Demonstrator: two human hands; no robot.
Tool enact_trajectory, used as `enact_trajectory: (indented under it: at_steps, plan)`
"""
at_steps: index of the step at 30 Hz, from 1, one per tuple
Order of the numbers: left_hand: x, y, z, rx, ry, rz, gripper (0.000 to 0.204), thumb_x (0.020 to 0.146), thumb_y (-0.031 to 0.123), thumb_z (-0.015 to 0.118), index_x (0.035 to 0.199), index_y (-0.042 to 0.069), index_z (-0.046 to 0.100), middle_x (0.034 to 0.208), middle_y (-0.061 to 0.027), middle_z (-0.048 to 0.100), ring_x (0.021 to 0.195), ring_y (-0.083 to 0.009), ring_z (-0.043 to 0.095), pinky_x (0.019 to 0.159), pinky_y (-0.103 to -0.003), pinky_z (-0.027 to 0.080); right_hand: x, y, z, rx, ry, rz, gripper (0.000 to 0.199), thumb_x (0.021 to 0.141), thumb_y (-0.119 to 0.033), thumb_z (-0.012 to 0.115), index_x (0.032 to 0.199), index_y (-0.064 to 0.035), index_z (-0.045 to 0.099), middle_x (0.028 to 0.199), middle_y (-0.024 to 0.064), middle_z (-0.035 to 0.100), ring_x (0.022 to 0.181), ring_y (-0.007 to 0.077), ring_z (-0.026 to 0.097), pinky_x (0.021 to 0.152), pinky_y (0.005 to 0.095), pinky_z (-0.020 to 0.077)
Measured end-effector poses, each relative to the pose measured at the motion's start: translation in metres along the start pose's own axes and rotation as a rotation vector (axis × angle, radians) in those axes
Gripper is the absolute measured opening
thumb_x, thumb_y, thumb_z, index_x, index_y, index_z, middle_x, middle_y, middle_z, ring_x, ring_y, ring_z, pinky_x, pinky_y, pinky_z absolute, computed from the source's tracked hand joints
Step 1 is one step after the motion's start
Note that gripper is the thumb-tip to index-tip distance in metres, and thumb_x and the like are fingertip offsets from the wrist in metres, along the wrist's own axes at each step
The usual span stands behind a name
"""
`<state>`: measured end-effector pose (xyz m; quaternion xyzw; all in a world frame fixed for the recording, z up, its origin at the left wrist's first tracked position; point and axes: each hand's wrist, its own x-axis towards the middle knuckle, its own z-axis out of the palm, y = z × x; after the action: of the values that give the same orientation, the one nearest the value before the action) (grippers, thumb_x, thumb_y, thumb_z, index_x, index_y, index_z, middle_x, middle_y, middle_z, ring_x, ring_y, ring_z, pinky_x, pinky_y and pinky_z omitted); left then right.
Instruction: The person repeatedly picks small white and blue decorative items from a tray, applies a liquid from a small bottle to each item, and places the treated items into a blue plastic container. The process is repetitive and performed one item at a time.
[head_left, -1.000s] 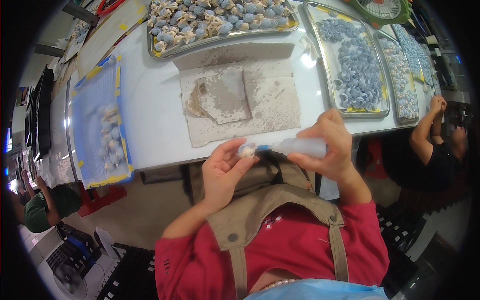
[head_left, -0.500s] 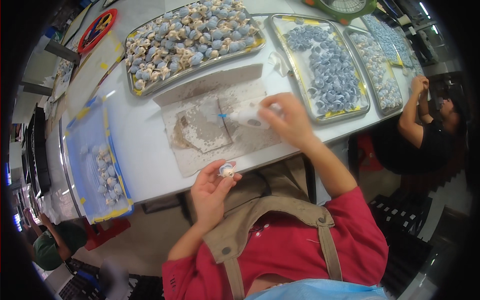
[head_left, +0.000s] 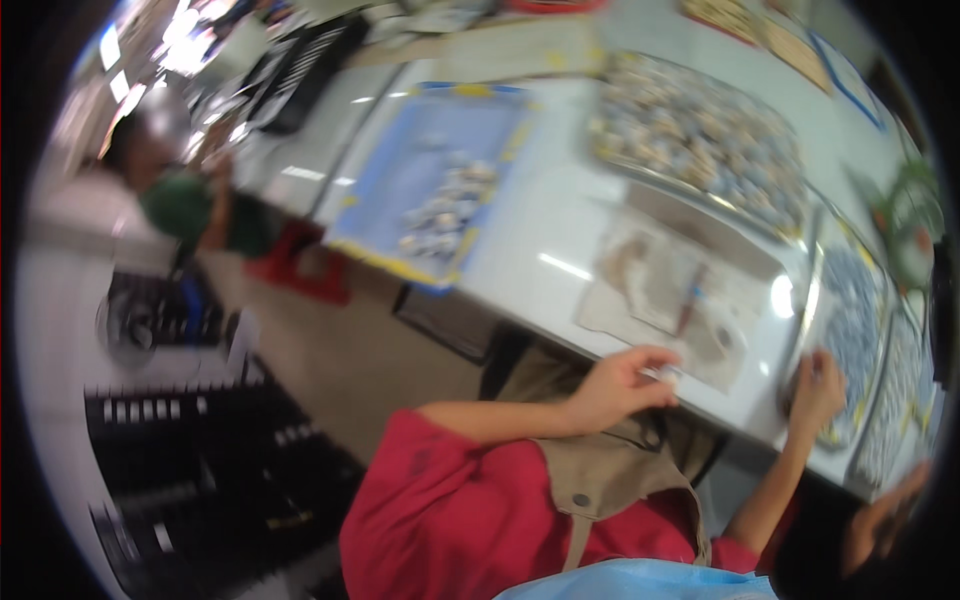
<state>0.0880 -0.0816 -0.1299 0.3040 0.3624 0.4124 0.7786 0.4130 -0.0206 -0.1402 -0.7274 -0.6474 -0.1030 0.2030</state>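
A small cream and blue-grey figure piece [head_left: 662,375] is pinched between the thumb and fingers of my left hand [head_left: 622,388], just off the table's front edge. My right hand [head_left: 820,392] is at the near left edge of a metal tray [head_left: 808,300] of blue-grey shell-like pieces [head_left: 850,325]; blur hides whether its fingers hold any. A white bottle with a blue nozzle [head_left: 697,292] lies on a stained cardboard sheet [head_left: 740,300] between my hands and the back of the table.
A large metal tray [head_left: 705,197] heaped with cream and blue-grey figures stands behind the cardboard. On the left lies a blue tray [head_left: 400,165] with several figures. Another filled tray [head_left: 890,400] is at far right. Co-workers [head_left: 185,210] sit on both sides, beside a red stool [head_left: 300,262].
My right hand has let go of the bottle, now lying on the cardboard, and moved right to the tray of blue-grey pieces. My left hand still holds the figure. The view has swung left.
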Motion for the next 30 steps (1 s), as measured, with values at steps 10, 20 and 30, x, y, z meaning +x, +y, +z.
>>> enact_trajectory:
  at_steps: [10, 20, 30]
  plan:
    - [-0.024, 0.001, -0.01, -0.052, -0.026, 0.084, 0.043, 0.085, 0.002, 0.058, 0.126, 0.0, 0.044, 0.098, -0.0069, 0.061, 0.088, -0.0117, 0.061, 0.079, -0.022, 0.049, -0.028, -0.03, -0.013, 0.94, -0.2, 0.154, 0.022, 0.088, -0.002, 0.055, 0.11, -0.001, 0.053, 0.102, 0.0025, 0.055, 0.084, 0.0064, 0.051, 0.07, 0.02, 0.0425]
    - [-0.022, 0.009, 0.003, -0.087, -0.004, 0.191, 0.049, 0.084, -0.005, 0.058, 0.129, -0.003, 0.039, 0.112, -0.0092, 0.055, 0.101, -0.0138, 0.054, 0.087, -0.026, 0.045, -0.067, -0.159, -0.052, 1.183, -0.303, -0.185, 0.026, 0.067, 0.0, 0.074, 0.091, -0.0036, 0.063, 0.087, 0.0086, 0.062, 0.072, 0.0184, 0.061, 0.06, 0.0254, 0.0502]
    - [-0.029, 0.005, 0.001, 0.159, -0.006, 0.213, 0.037, 0.087, 0.0, 0.056, 0.123, -0.003, 0.048, 0.091, -0.0021, 0.056, 0.075, -0.0027, 0.046, 0.066, -0.016, 0.039, -0.078, -0.164, -0.051, 1.098, -0.24, -0.276, 0.025, 0.067, 0.001, 0.073, 0.089, -0.0051, 0.064, 0.088, 0.0081, 0.062, 0.075, 0.0187, 0.062, 0.062, 0.0266, 0.0519]
